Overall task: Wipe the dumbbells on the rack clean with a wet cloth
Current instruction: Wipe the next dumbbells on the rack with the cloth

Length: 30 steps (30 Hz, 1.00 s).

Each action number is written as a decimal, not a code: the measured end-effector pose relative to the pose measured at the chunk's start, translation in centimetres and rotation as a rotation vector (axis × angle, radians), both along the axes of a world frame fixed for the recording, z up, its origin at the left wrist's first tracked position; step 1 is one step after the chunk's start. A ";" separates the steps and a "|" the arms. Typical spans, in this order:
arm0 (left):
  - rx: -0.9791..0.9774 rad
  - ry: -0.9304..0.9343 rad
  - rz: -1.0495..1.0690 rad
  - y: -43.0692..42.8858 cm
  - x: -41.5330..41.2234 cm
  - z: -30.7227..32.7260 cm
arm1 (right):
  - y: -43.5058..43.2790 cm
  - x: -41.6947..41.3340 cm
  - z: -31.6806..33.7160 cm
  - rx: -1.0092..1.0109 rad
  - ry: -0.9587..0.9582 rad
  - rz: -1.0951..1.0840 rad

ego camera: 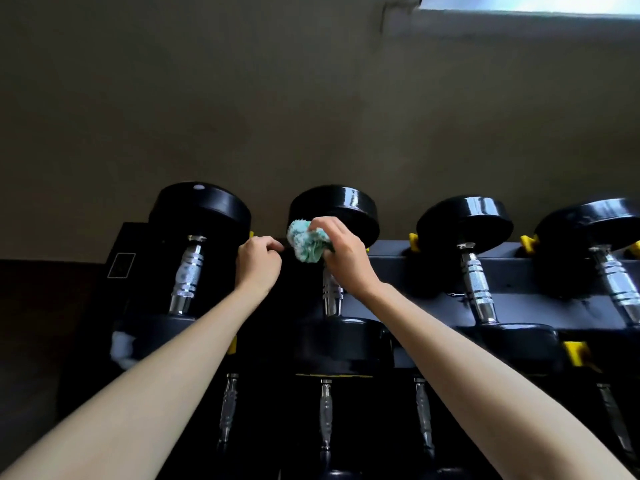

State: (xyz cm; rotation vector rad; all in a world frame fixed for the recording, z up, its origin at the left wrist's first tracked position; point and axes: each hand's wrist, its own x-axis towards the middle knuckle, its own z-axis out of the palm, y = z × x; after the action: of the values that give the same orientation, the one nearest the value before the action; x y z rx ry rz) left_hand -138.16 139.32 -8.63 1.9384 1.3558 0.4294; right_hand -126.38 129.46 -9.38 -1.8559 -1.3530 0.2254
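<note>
On my feed: R hand (341,252) has its fingers curled tight round the bunched teal cloth (304,244), which is held against the far head of the 2nd dumbbell (334,209) from left, top row of the rack (512,271). L hand (258,261) is just beside the cloth, fingers curled in. Too dark there, so I can't tell if they grip anything.

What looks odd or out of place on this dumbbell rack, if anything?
The leftmost dumbbell has a whitish patch on its near head, while the other heads are plain black. Whether it is dust, foam or glare cannot be told. The cloth is at the next dumbbell.
</note>
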 end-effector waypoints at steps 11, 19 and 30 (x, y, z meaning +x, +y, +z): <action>-0.177 -0.080 0.040 -1.0 -0.5 0.1 | -2.1 1.3 0.4 -0.318 0.236 0.196; -0.265 -0.114 0.045 -2.4 -0.4 1.1 | -6.2 -0.1 1.5 -0.533 0.709 0.302; -0.333 -0.196 -0.028 -3.2 0.3 3.4 | -9.2 1.1 4.3 -0.382 1.268 0.137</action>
State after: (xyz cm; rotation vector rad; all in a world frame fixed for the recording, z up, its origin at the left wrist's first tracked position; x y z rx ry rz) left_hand -137.88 136.16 -5.24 1.5972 1.1891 0.3454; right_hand -125.26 120.21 -5.08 -1.3639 -0.5186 1.5089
